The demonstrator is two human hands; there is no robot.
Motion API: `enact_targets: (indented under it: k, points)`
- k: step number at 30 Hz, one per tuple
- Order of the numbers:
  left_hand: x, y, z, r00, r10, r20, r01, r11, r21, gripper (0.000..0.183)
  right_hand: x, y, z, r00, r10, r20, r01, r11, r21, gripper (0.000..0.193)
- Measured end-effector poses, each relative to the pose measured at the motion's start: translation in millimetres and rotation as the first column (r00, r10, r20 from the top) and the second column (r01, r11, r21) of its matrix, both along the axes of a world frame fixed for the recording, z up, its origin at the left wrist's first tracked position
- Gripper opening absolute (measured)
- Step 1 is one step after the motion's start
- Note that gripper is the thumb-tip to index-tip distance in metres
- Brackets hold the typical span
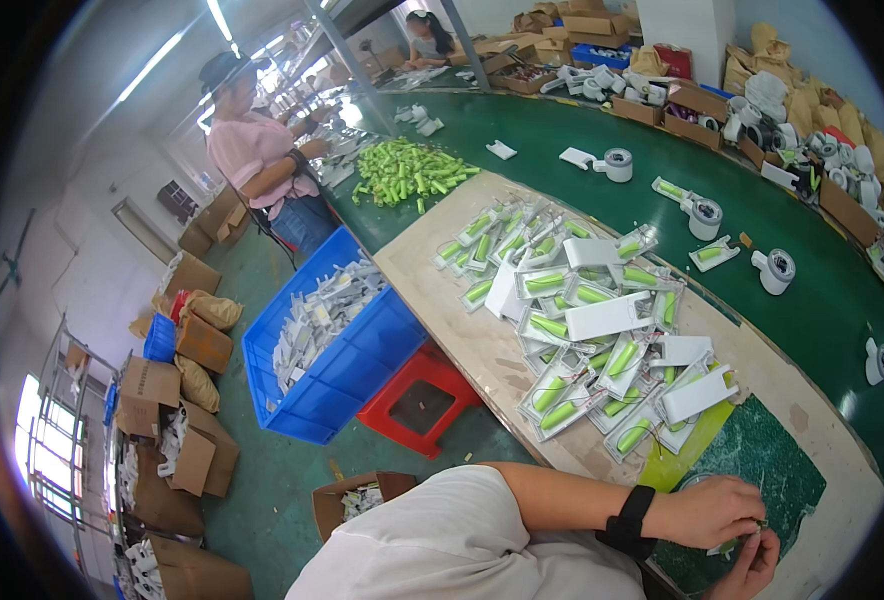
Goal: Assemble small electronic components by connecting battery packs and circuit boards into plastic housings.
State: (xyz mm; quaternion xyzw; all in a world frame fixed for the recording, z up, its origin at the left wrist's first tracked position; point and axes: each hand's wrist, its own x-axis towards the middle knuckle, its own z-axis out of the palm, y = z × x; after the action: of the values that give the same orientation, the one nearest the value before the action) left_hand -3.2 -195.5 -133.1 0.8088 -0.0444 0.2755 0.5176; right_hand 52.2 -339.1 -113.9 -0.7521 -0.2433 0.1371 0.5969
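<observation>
At the lower right, my left hand (714, 512), with a black strap (630, 522) at its wrist, is closed with the fingertips pinched together. Close below it, my right hand (750, 570) is closed as well, its fingers meeting the left ones. A small piece with a bit of green shows between them, too covered to name. Both hands are over a dark green mat (777, 470) on the table. Just beyond lies a heap of white and clear plastic housings (610, 316), many holding bright green cylindrical cells with thin wires.
A green pile of loose cells (412, 170) lies farther up the table. A blue crate (337, 400) of white parts stands left, by a red stool (422, 400). White round-headed housings (777, 270) rest on the green belt. Two people work at the far end.
</observation>
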Motion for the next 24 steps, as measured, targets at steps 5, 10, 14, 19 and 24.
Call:
enact_targets:
  k: [5,10,14,19,24]
  points:
    - [0,-1,5,0.998,-0.031,-0.053,0.032,0.999,0.015,0.010,0,3,-14,0.997,-0.083,0.008,0.083,0.995,0.056,0.016]
    - [-7,21,13,0.997,0.069,-0.019,-0.065,0.984,0.163,0.014,3,23,-12,0.999,-0.003,-0.039,0.007,0.994,0.108,0.006]
    - [6,23,21,0.981,0.075,-0.182,-0.069,0.997,0.038,0.010,11,31,-16,0.998,0.000,-0.066,0.012,0.985,0.172,0.006]
    - [13,17,16,0.987,0.063,-0.150,-0.063,0.998,0.004,0.010,16,26,-14,1.000,0.003,-0.026,0.001,0.989,0.145,0.006]
    - [13,3,26,0.985,0.044,-0.170,-0.035,0.998,0.054,0.011,8,12,-4,0.984,-0.106,0.145,0.096,0.993,0.074,0.005]
